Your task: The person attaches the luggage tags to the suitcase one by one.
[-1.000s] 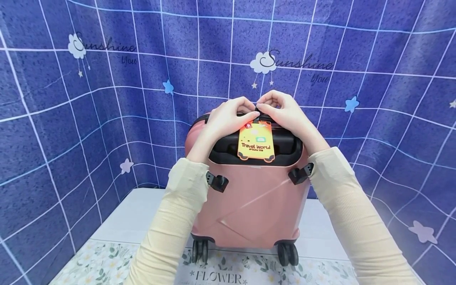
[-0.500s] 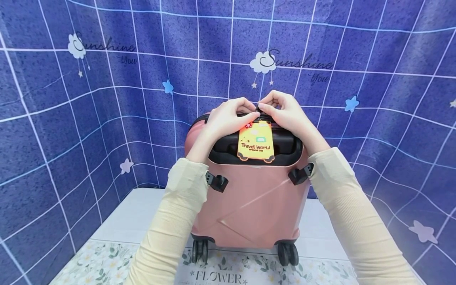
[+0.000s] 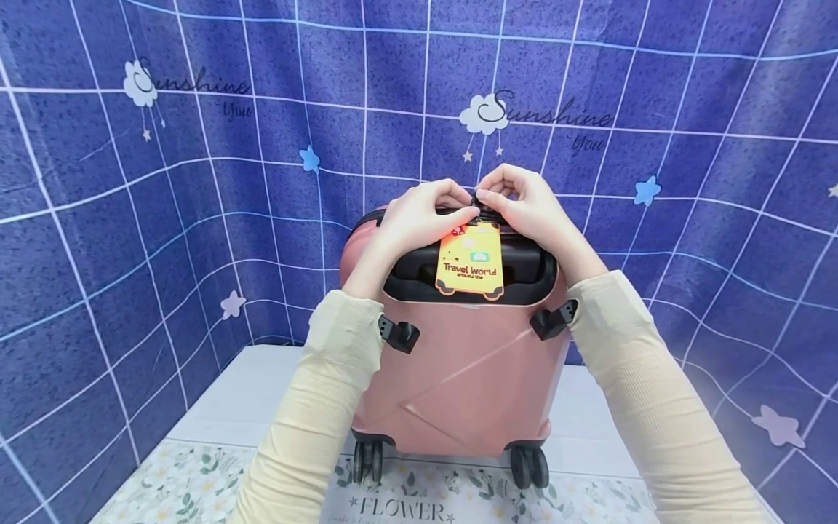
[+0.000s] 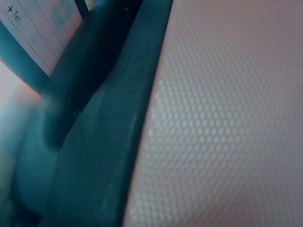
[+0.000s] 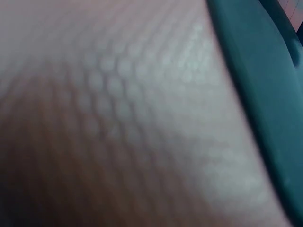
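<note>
A pink hard-shell suitcase (image 3: pixel 458 378) stands upright on its black wheels. Over its black top recess hangs a yellow luggage tag (image 3: pixel 470 258) printed "Travel World"; its lined back (image 4: pixel 42 33) with "Tel" shows in the left wrist view. My left hand (image 3: pixel 422 211) pinches the tag's black strap (image 3: pixel 476 199) between thumb and fingers, just above the tag. From the other side, my right hand (image 3: pixel 524 202) pinches the strap's upper part with thumb and index finger. How the strap is fastened is too small to tell. Only textured shell (image 5: pixel 118 94) and black trim (image 5: pixel 265 109) fill the right wrist view.
A blue gridded curtain (image 3: pixel 393 87) with clouds and stars surrounds the suitcase behind and at both sides. Underneath lies a white surface (image 3: pixel 229 393) with a flower-printed mat (image 3: pixel 190 473) in front. Black wrist mounts (image 3: pixel 399 336) sit at both cuffs.
The right hand's fingertips have shifted slightly right, away from the left fingertips, with more black strap showing between them. The left hand and suitcase stay almost still; the tag has moved barely.
</note>
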`<state>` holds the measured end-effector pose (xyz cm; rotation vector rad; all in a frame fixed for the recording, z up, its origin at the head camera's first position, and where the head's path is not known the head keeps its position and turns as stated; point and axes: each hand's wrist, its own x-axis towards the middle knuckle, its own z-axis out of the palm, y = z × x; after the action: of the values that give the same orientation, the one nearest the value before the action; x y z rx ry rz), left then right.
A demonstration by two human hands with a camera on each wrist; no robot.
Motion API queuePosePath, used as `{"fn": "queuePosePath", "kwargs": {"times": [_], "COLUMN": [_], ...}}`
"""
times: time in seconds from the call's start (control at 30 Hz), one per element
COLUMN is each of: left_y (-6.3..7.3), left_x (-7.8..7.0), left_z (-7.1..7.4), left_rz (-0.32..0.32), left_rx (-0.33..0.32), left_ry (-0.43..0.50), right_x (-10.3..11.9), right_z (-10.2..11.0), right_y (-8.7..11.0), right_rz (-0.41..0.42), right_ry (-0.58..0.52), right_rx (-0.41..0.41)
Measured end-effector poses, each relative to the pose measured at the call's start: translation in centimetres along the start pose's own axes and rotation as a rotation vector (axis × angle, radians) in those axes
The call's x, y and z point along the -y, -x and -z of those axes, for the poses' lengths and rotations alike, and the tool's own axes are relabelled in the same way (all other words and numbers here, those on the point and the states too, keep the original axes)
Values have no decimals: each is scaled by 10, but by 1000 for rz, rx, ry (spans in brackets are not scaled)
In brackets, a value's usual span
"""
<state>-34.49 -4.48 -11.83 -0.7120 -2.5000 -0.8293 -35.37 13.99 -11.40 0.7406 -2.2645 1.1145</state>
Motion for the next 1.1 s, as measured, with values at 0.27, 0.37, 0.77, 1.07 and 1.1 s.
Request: {"fn": "queuePosePath", "kwargs": {"times": [0.27, 0.37, 0.77, 1.07, 1.1], "left_y": [2, 2, 3, 3, 2], "left_x": [-1, -2, -3, -2, -2], "left_z": [1, 1, 2, 2, 2], "left_rz": [3, 6, 8, 3, 1], "left_rx": [-1, 1, -7, -9, -8], "left_ry": [-4, -1, 12, 14, 13], "right_x": [1, 2, 1, 5, 5], "right_z": [0, 0, 0, 1, 1], "right_y": [1, 1, 0, -1, -1], "right_rz": [2, -11, -82, -195, -192], "right_ry": [-4, -17, -70, 90, 88], "right_rx": [-10, -2, -53, -38, -29]}}
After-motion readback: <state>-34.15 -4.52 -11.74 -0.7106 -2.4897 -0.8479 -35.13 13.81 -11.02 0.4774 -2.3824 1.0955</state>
